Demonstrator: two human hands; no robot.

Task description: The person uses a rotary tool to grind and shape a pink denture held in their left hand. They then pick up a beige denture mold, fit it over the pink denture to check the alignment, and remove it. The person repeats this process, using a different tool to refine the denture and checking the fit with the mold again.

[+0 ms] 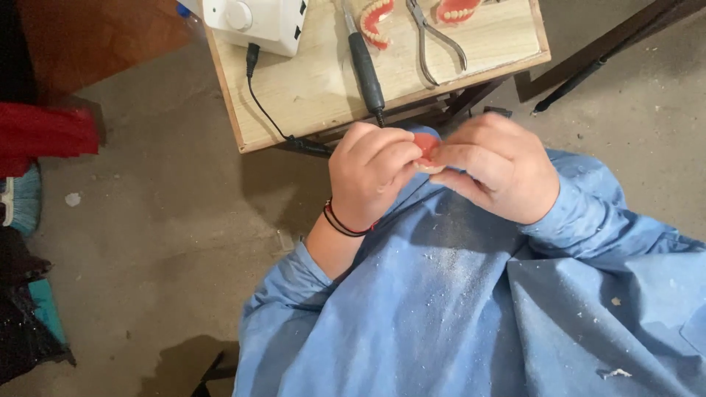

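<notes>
Both hands pinch a small pink denture piece [425, 147] over the lap, just near of the wooden surface [309, 88].

The left hand [370, 175], with dark and red bands at the wrist, is curled around the piece from the left; the right hand [500, 167] closes on it from the right, fingertips meeting at its edge, so both are grasping it and most of it is hidden. It looks like close hand work on the piece, inspecting or fitting it, which calls for a steady grip and small turns. White dust speckles the blue gown [456, 309] below. On the surface beyond lie a dark handpiece [365, 66], metal pliers [434, 37], two more dentures [376, 22] with teeth, and a white control box [254, 20] with a black cable. A concrete floor [162, 220] lies to the left.
</notes>
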